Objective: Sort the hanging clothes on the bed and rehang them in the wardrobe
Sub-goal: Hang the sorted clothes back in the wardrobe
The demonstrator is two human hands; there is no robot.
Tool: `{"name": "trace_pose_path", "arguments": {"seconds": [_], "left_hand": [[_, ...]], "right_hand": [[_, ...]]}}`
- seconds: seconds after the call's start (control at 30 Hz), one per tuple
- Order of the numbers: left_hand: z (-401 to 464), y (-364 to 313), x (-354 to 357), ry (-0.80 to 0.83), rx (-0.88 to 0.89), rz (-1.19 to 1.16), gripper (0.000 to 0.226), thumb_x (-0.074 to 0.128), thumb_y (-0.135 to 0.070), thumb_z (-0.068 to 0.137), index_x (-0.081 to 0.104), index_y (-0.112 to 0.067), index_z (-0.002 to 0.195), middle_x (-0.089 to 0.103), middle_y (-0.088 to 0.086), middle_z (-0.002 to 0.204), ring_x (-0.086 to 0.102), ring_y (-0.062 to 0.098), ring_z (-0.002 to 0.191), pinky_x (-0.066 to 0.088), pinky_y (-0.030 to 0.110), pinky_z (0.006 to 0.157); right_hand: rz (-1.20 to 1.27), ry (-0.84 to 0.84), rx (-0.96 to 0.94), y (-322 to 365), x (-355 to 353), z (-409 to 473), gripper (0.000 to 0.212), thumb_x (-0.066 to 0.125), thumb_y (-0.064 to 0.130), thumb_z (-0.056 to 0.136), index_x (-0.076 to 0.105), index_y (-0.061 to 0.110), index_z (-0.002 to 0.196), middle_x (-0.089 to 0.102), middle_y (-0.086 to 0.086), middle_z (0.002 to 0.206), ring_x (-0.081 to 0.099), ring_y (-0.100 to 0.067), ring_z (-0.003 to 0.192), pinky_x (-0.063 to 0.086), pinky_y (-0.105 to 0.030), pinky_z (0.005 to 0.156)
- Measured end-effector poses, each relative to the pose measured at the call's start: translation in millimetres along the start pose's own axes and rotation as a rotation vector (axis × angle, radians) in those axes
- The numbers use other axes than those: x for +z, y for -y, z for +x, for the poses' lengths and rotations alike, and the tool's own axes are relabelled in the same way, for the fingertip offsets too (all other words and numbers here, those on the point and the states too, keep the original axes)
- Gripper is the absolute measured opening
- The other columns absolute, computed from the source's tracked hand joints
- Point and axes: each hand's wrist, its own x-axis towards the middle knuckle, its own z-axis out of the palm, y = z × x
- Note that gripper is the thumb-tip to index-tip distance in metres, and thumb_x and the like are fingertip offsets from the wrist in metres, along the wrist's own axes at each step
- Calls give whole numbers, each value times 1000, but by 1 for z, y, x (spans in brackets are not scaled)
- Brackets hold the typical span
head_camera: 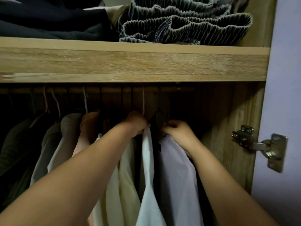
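Both hands reach among hanging shirts: left hand (136, 123) grips a white shirt (147, 168), right hand (176, 130) pinches a pale shirt (177, 168); wooden shelf (130, 62) overhangs.

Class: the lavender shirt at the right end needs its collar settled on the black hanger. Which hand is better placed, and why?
Right. The right hand already pinches the lavender shirt just below the black hanger; the left hand grips the white shirt beside it.
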Motion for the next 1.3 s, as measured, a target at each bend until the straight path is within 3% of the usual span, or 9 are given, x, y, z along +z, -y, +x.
{"name": "trace_pose_path", "arguments": {"seconds": [0.07, 0.13, 0.27, 0.4, 0.63, 0.8, 1.0, 1.13, 1.3], "left_hand": [[-9, -4, -1, 42, -20, -69, 11, 53, 7, 87, 55, 1, 97, 56, 26, 92, 60, 34, 88, 45, 23, 44], [-20, -7, -2, 49, -27, -104, 15, 51, 7, 88, 57, -6, 94, 55, 13, 82, 56, 27, 85, 45, 25, 52], [-48, -5, -4, 103, 7, -220, 42, 54, 5, 88, 46, 2, 129, 54, 19, 126, 55, 32, 113, 49, 35, 87], [-93, 4, -17, 177, 64, -340, 28, 57, -4, 89, 54, -8, 116, 55, 10, 121, 57, 20, 105, 49, 28, 81], [-177, 36, -44, 378, 186, -371, 21, 58, -10, 89, 59, -21, 107, 61, 0, 104, 59, 9, 97, 50, 30, 89], [-218, 63, -56, 346, 200, -292, 19, 58, -12, 89, 60, -23, 105, 61, 0, 111, 60, 5, 95, 51, 21, 82], [-265, 90, -65, 224, 121, -239, 22, 58, -11, 89, 60, -16, 110, 60, 0, 113, 58, 5, 90, 48, 17, 75], [-305, 105, -70, 135, 67, -203, 22, 58, -12, 89, 60, -16, 111, 61, 0, 111, 58, 9, 95, 45, 16, 76], [-371, 127, -75, -12, -42, -201, 15, 58, -13, 89, 60, -22, 101, 61, -5, 101, 59, -1, 85, 45, 8, 67]], "right_hand": [[35, -19, 4, 6, -1, -12, 18, 57, 2, 88, 65, -5, 103, 64, -16, 93, 55, -15, 84, 39, -8, 54], [56, -33, 5, 11, -3, -23, 19, 57, 2, 88, 65, -3, 104, 67, -20, 100, 57, -15, 86, 40, -4, 57], [19, -3, 47, 20, -4, -51, 34, 55, 6, 90, 57, 7, 124, 63, -10, 114, 58, -16, 104, 44, -17, 82], [-8, 16, 107, 26, -3, -85, 39, 54, 14, 93, 49, 15, 132, 58, 8, 103, 56, -5, 96, 45, -14, 80], [-201, 99, 141, 28, 7, -161, 26, 52, 16, 94, 55, 20, 120, 63, 4, 107, 60, -5, 96, 48, -13, 76], [-371, 203, 190, 21, 16, -205, 32, 51, 17, 94, 52, 20, 126, 59, 6, 113, 58, -8, 104, 47, -15, 84], [-442, 332, 155, 31, 21, -244, 35, 49, 20, 95, 49, 21, 130, 44, 17, 81, 47, 3, 73, 38, -10, 64], [-458, 401, 102, 41, 23, -272, 37, 51, 23, 95, 48, 22, 132, 52, 8, 112, 51, -8, 107, 44, -23, 94], [-481, 534, 84, 49, 29, -312, 34, 52, 27, 94, 51, 25, 128, 56, 4, 124, 54, -11, 110, 46, -28, 96]]}}
